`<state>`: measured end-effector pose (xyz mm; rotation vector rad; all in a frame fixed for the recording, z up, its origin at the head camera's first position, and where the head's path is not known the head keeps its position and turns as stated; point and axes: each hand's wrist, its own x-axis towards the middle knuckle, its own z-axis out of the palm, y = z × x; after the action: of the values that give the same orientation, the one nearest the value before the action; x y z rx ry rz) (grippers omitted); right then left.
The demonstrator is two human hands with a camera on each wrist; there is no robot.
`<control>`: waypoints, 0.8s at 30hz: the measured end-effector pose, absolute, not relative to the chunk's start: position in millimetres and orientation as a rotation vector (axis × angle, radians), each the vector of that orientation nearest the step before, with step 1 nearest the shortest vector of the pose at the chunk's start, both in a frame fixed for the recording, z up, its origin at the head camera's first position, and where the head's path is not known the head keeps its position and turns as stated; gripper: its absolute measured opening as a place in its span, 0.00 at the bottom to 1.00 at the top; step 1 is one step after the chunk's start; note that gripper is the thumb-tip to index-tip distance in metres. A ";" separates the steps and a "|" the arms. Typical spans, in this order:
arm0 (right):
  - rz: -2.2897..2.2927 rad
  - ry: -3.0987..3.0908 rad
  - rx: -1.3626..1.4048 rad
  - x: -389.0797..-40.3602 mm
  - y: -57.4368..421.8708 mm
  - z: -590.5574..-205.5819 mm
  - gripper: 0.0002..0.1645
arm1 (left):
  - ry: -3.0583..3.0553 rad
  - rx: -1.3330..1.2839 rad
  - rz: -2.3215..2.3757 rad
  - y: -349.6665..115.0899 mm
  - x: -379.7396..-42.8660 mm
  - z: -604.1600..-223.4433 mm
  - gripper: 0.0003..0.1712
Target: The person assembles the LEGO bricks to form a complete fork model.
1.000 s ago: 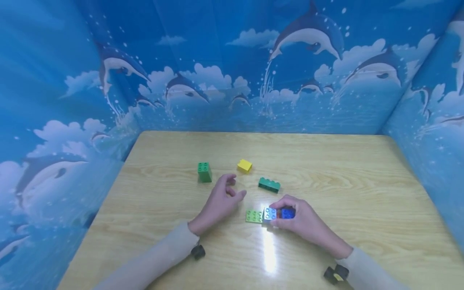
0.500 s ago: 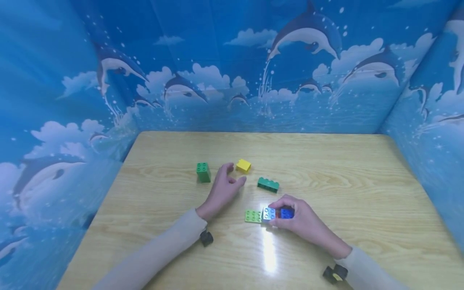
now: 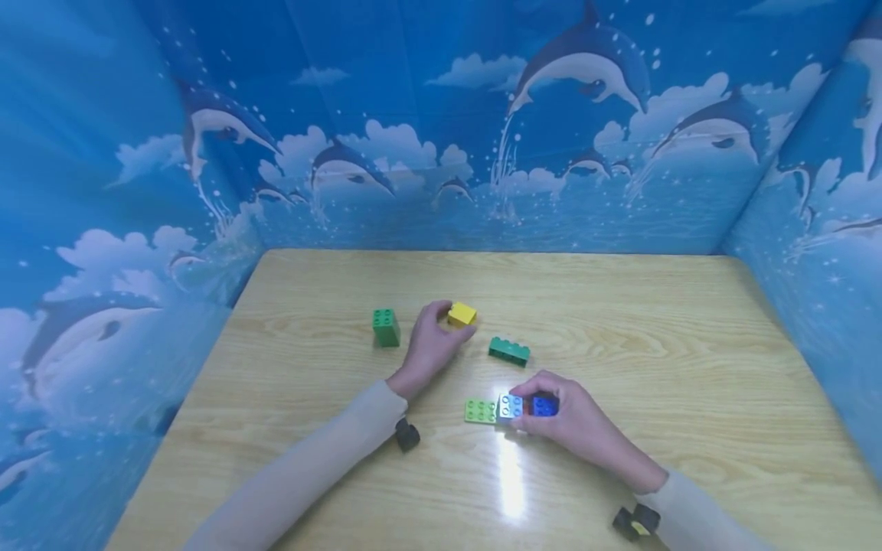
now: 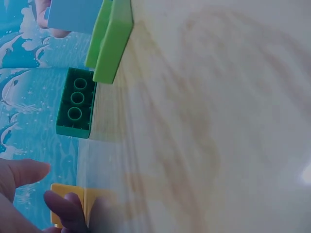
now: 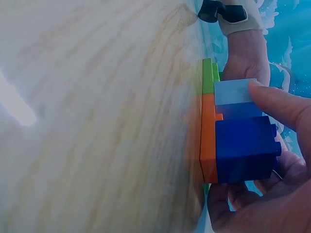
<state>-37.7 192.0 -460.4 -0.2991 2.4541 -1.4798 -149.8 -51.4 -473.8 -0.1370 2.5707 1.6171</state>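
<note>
Right hand point(image 3: 579, 417) pinches light-blue brick point(image 3: 511, 407); left hand point(image 3: 430, 346), digits parted, borders yellow brick point(image 3: 462, 314), clear of table point(image 3: 654, 321)'s 12-o'clock edge.

We look into what appears to be a screened-off recording booth point(image 3: 83, 222) — bright blue dolphin-and-cloud printed sheeting point(image 3: 413, 61) lines three sides of a pale wood-grained table point(image 3: 654, 329), and small black box-shaped cameras point(image 3: 407, 436) ride at both light-coloured cloth sleeves point(image 3: 310, 467).

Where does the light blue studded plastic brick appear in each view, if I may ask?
Head: light blue studded plastic brick, lower right of centre.
Left wrist: near top left corner.
Right wrist: right of centre, above middle.
Shared landmark: flat lime green plastic brick beside it.
</note>
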 end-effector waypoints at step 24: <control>-1.499 2.437 -0.289 -37.0 191.7 -459.6 0.22 | 2.524 -0.112 1.717 -52.7 -159.3 -475.9 0.34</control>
<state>-37.0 191.7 -459.6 -0.2885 2.4373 -1.4994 -159.3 -52.7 -475.9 -0.1123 2.5244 1.7166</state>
